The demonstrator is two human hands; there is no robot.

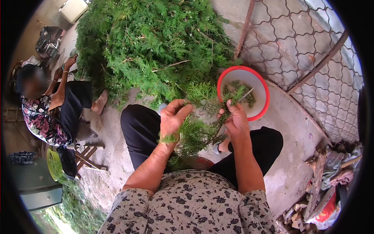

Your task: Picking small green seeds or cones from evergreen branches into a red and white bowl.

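Note:
A leafy conifer branch with flat, scale-like sprays hangs between my hands, above my lap. My right hand grips its stem. A thin, pointed metal blade sticks out past the right fingertips; the rest of that tool is mostly hidden by the hand. My left hand is beside the foliage, thumb and fingers curled together and slightly blurred. Whether anything is pinched in it I cannot tell. Just beyond my right hand stands a white basin with a red rim, and small green cones lie on its bottom.
A large heap of cut conifer branches lies ahead. To the left, another person sits on a low seat near a folding wooden stool. A rusty wire-mesh panel is at the right. Firewood and bags lie at the lower right.

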